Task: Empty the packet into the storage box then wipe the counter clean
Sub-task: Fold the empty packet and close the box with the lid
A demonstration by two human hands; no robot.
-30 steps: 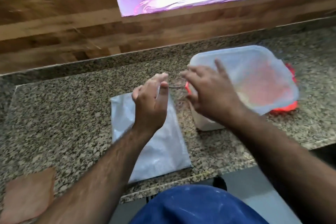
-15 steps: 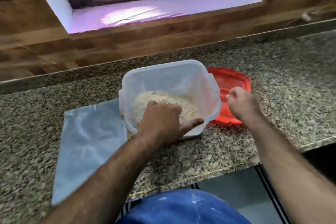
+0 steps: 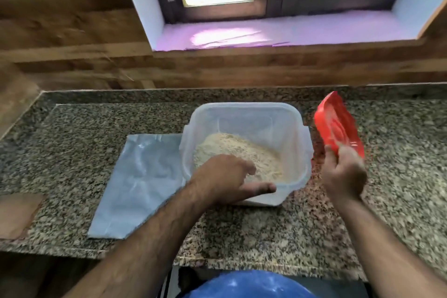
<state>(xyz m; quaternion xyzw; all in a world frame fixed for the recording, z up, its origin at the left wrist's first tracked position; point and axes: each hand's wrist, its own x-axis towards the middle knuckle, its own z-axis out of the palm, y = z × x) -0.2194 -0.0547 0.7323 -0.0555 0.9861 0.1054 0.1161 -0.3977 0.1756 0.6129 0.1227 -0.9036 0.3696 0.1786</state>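
1. Left hand (image 3: 225, 176) clamped on the near rim of the storage box (image 3: 246, 152), fingers inside, thumb outside; right hand (image 3: 343, 172) pinching the red lid (image 3: 337, 126) by its near edge, tilted clear of the table (image 3: 242, 232).
2. Box on the table, partly filled with pale grain; probably weighty, thin walls likely to flex; best gripped at the rim.
3. Packet (image 3: 135, 186) flat left of the box, seemingly empty; light, limp, slippery film; best taken by an edge.
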